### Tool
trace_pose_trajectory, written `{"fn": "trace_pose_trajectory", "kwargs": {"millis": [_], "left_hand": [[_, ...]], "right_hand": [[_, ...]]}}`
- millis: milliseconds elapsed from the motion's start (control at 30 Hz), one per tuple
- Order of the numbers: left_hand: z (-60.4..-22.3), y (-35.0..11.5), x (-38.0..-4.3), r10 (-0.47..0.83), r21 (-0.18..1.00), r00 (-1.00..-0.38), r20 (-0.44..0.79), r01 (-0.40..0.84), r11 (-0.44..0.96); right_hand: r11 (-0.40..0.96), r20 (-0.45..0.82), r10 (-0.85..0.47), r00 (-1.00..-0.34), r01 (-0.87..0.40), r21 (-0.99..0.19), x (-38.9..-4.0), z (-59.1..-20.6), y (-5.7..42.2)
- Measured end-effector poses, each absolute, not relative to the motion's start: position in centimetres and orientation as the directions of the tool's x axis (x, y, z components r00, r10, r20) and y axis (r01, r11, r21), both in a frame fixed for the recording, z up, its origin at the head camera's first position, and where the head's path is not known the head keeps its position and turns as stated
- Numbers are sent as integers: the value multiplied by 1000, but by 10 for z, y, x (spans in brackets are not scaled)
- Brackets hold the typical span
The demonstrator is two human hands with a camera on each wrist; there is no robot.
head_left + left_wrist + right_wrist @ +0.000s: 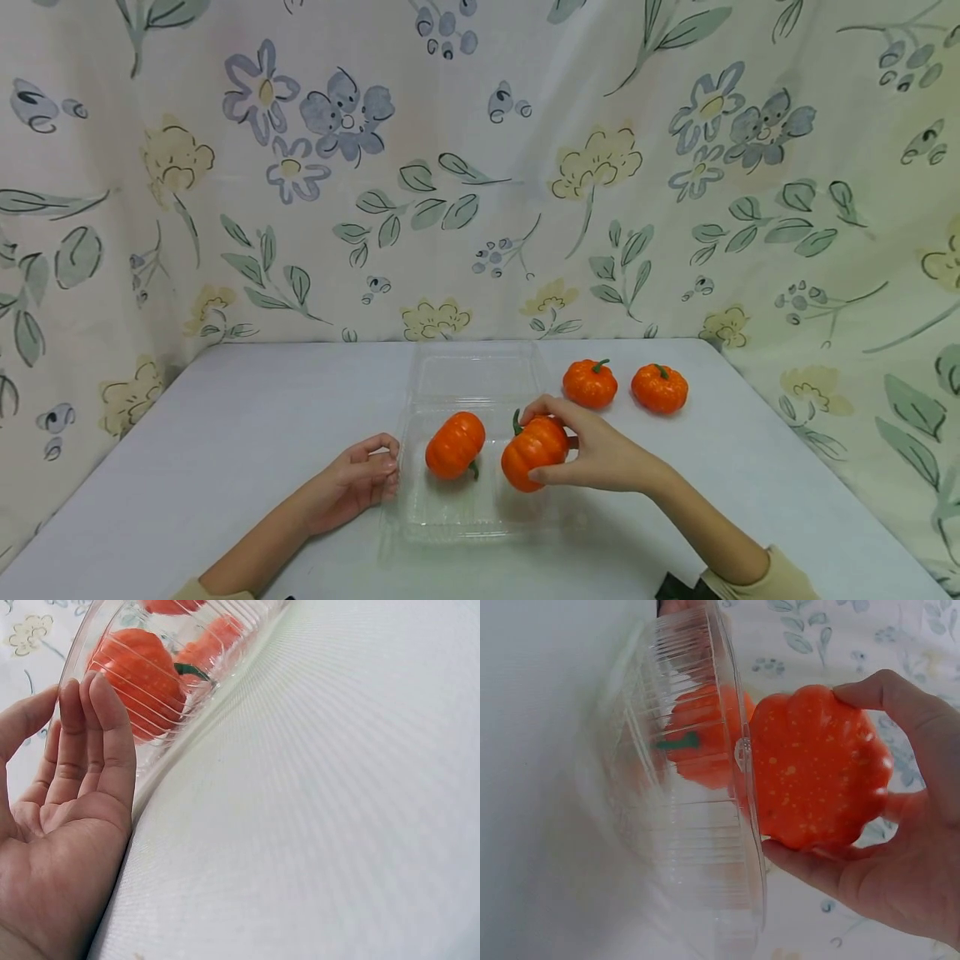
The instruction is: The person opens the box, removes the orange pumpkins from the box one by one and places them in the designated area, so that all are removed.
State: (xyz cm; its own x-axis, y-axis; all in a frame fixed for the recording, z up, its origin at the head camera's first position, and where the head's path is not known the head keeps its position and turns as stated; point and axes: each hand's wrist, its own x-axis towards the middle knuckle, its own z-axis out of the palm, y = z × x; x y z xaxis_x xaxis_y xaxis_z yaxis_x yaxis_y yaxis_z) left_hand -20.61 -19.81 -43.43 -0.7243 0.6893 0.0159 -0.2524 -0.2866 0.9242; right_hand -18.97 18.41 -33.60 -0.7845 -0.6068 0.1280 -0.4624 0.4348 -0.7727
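Note:
A clear plastic clamshell box (450, 527) lies with its lid folded back. One small orange pumpkin (454, 446) sits in its left half, tipped with its green stem toward the front. My right hand (592, 450) grips a second pumpkin (534, 454) by its sides, thumb in front and fingers behind, over the box's right half. In the right wrist view the underside of this held pumpkin (817, 769) shows just beyond the box rim (746, 780). At the box's left edge, my left hand (360, 483) pinches the rim between thumb and fingertips.
Two more orange pumpkins, one (590, 384) beside the lid and another (660, 389) farther right, rest on the white table (285, 400). A floral curtain (450, 250) hangs behind the table. Something black (678, 587) shows near the right sleeve.

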Motion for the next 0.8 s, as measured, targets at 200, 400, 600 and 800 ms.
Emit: {"fn": "trace_pose_trajectory", "kwargs": {"millis": [200, 400, 600, 800], "left_hand": [[-433, -198, -205, 691, 923, -722, 17, -254, -289], [-435, -198, -204, 697, 920, -717, 34, -251, -302], [-435, -198, -204, 693, 922, -721, 34, -245, -299], [-432, -198, -204, 692, 923, -721, 24, -249, -292]], "right_hand": [[442, 130, -595, -793, -458, -772, -190, -334, 187], [440, 129, -595, -793, -456, -774, -190, -331, 190], [453, 142, -588, -796, -470, -758, -190, -330, 197], [453, 146, -577, -804, -464, -761, -189, -327, 204]]}}
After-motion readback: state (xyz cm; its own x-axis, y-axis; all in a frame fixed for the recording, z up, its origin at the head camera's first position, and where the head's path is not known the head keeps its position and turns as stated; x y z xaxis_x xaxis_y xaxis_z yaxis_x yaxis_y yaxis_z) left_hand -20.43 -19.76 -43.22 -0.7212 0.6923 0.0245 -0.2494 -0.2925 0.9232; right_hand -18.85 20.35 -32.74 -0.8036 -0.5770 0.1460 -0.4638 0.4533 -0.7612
